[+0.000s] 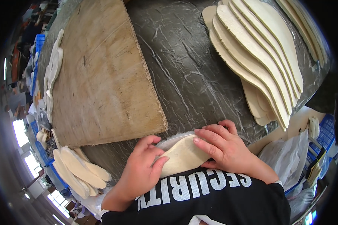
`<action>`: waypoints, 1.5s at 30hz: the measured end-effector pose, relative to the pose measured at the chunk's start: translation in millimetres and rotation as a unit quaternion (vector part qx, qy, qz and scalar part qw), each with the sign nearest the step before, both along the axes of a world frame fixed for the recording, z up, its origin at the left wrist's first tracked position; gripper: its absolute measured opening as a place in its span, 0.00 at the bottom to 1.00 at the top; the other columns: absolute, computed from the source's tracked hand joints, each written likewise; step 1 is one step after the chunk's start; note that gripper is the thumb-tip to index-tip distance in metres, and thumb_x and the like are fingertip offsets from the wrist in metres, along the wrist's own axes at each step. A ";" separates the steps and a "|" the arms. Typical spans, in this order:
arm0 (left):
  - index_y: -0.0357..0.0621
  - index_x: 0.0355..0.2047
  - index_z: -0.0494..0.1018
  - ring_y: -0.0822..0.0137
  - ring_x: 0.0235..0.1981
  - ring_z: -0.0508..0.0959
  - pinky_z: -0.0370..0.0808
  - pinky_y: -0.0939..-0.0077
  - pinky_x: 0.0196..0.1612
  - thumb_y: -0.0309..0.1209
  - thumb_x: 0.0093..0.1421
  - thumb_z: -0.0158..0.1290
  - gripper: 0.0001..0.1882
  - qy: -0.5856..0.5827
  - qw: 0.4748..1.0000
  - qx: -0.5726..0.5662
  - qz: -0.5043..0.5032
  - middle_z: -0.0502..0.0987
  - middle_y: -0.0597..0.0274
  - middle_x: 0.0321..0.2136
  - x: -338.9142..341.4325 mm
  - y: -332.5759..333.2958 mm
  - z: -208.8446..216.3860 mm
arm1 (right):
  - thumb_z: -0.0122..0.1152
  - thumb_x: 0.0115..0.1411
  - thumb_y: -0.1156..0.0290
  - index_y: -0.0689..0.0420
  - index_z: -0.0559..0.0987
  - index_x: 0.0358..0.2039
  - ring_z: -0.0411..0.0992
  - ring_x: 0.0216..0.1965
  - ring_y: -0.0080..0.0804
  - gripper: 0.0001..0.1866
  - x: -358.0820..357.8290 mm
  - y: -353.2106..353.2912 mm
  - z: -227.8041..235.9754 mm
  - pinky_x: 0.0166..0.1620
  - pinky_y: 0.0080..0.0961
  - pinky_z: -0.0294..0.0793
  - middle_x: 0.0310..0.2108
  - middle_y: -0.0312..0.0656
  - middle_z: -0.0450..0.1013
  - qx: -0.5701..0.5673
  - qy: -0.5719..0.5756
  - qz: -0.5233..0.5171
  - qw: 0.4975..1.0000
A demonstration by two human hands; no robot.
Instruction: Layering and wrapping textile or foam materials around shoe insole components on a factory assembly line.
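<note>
Close to my body, at the near edge of the table, a cream insole [186, 155] is bent between my two hands. A whitish, fuzzy layer shows along its far edge. My left hand [142, 165] pinches its left end between thumb and fingers. On the other end, my right hand [225, 148] lays its fingers over the top, with the thumb partly hidden by the piece. A fanned stack of cream insoles [259, 52] lies at the far right. More insoles [80, 170] are piled at the near left.
A large brown board [105, 75] with a rough edge covers the left of the table. Wrinkled dark plastic [180, 63] covers the tabletop. White pieces [53, 71] lie beyond the board's left side. Blue crates [325, 135] and a clear plastic bag [285, 153] stand at the right.
</note>
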State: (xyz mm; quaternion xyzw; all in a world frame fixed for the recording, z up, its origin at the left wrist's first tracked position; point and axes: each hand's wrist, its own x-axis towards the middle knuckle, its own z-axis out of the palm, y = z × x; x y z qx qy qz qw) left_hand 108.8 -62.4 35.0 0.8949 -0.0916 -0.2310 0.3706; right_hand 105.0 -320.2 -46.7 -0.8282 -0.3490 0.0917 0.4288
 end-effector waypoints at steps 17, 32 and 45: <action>0.31 0.29 0.74 0.62 0.27 0.77 0.73 0.73 0.31 0.23 0.56 0.57 0.05 0.060 0.997 0.026 0.045 0.78 0.52 0.30 10.2 0.6 -26.2 | 0.69 0.41 0.53 0.53 0.67 0.62 0.67 0.55 0.44 0.46 2.0 -1.8 9.2 0.57 0.50 0.60 0.56 0.46 0.68 -0.033 0.014 -0.013 0.999; 0.37 0.37 0.73 0.77 0.28 0.73 0.72 0.82 0.32 0.22 0.48 0.66 0.16 0.158 0.973 -0.007 0.168 0.74 0.66 0.30 -13.8 62.9 -7.5 | 0.75 0.36 0.62 0.56 0.64 0.63 0.62 0.61 0.50 0.51 7.8 23.9 13.5 0.61 0.48 0.61 0.59 0.51 0.64 -0.055 -0.010 0.027 0.998; 0.35 0.32 0.75 0.80 0.27 0.73 0.69 0.84 0.31 0.23 0.57 0.58 0.05 0.131 0.951 -0.104 0.260 0.77 0.69 0.25 -30.4 71.5 -34.5 | 0.76 0.37 0.58 0.62 0.64 0.62 0.60 0.64 0.49 0.51 7.5 29.2 12.3 0.64 0.47 0.58 0.63 0.52 0.61 -0.120 -0.015 0.009 0.993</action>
